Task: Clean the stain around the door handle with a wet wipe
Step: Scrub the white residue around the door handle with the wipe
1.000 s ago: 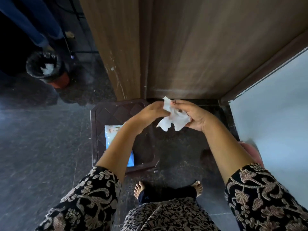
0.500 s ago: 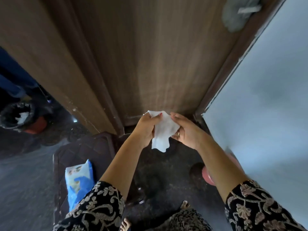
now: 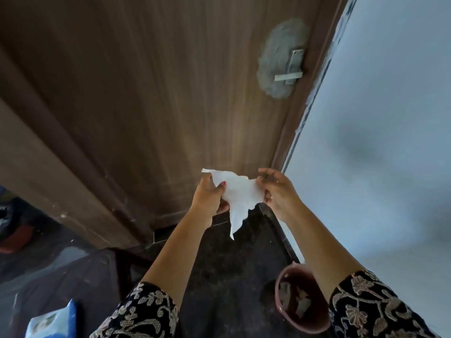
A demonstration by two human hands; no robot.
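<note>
A white wet wipe (image 3: 238, 195) is stretched out between my two hands in front of the lower part of a brown wooden door (image 3: 158, 93). My left hand (image 3: 210, 198) pinches its left edge and my right hand (image 3: 278, 191) grips its right edge; a loose corner hangs down. High on the door at the right is a metal door handle (image 3: 289, 76) on its plate, surrounded by a grey, dusty oval stain (image 3: 271, 69). Both hands are well below the handle and apart from the door.
A pale blue wall (image 3: 378, 142) flanks the door on the right. A pink bin (image 3: 300, 303) with used scraps stands on the dark floor below my right arm. A blue wipes pack (image 3: 52, 323) lies at the bottom left on a dark stool (image 3: 97, 269).
The view has tilted upward, bringing the handle and stain fully into sight. My hands have risen and pulled the crumpled wipe open into a wider sheet.
</note>
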